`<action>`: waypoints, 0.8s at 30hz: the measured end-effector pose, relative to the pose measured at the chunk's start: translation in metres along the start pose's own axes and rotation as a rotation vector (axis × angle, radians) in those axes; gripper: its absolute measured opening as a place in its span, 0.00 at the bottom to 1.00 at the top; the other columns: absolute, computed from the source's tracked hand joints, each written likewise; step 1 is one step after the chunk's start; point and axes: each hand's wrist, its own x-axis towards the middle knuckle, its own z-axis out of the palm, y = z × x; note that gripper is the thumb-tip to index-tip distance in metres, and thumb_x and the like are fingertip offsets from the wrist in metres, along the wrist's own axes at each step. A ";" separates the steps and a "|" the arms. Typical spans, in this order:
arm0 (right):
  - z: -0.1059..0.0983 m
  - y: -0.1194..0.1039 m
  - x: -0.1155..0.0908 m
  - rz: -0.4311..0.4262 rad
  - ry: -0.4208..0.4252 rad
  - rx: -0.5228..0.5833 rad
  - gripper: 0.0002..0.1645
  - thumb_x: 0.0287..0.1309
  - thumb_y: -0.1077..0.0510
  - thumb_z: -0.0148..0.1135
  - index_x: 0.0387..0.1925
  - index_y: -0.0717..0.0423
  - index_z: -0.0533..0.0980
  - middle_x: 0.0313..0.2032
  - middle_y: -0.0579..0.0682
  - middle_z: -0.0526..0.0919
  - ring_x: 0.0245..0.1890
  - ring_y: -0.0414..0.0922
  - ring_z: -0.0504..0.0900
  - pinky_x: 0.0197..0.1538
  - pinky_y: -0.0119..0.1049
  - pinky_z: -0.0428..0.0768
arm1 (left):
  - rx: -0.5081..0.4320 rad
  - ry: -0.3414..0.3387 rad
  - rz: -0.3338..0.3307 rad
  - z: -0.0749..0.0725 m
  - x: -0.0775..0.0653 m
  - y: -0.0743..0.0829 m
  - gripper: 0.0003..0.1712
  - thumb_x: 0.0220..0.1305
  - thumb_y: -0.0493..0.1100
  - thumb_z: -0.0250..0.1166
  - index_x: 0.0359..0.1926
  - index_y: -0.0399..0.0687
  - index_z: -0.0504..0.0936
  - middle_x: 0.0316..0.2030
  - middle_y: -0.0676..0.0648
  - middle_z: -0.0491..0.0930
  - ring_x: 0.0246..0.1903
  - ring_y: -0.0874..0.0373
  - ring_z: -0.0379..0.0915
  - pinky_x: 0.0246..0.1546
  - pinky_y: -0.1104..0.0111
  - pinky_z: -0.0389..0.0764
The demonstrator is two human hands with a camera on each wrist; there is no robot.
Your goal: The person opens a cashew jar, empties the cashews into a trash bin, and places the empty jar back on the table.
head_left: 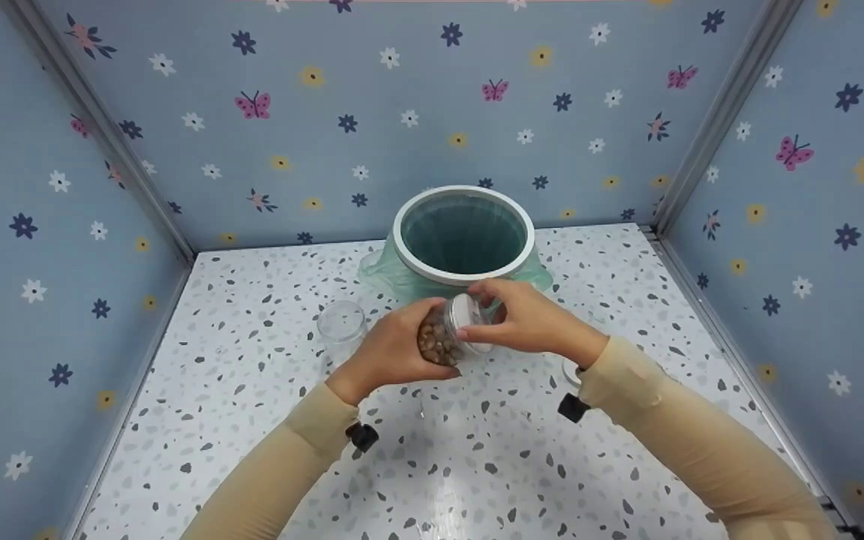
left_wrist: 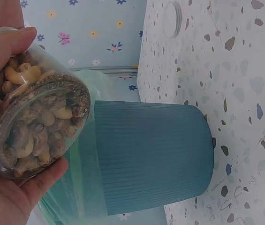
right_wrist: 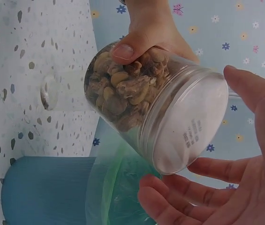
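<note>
My left hand (head_left: 398, 341) grips a clear plastic jar (right_wrist: 123, 93) of shelled-looking brown nuts, cashews among them, and holds it tilted in the air. Its base faces the left wrist camera, with dark crumbs gathered round the bottom edge. The jar's round lid end (right_wrist: 191, 126), white with small printed text, points toward my right hand (head_left: 526, 319). In the right wrist view, the right thumb (right_wrist: 247, 86) is at one side of the lid's rim and the fingers are curled at the opposite side.
A blue ribbed bin (left_wrist: 153, 154) with a white rim (head_left: 526, 244) and a green bag (head_left: 379, 266) stands just beyond the hands. An empty-looking clear jar (head_left: 342, 321) is left on the speckled table (head_left: 252, 390); a round white-edged lid (left_wrist: 172, 19) lies on the right. Patterned walls enclose the table.
</note>
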 end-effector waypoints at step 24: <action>-0.005 0.010 -0.006 -0.280 -0.090 -0.131 0.50 0.52 0.65 0.85 0.75 0.47 0.73 0.75 0.52 0.72 0.74 0.56 0.74 0.67 0.58 0.84 | 0.025 -0.010 -0.003 0.003 0.000 -0.001 0.54 0.48 0.54 0.89 0.72 0.44 0.75 0.62 0.45 0.83 0.57 0.51 0.83 0.61 0.54 0.88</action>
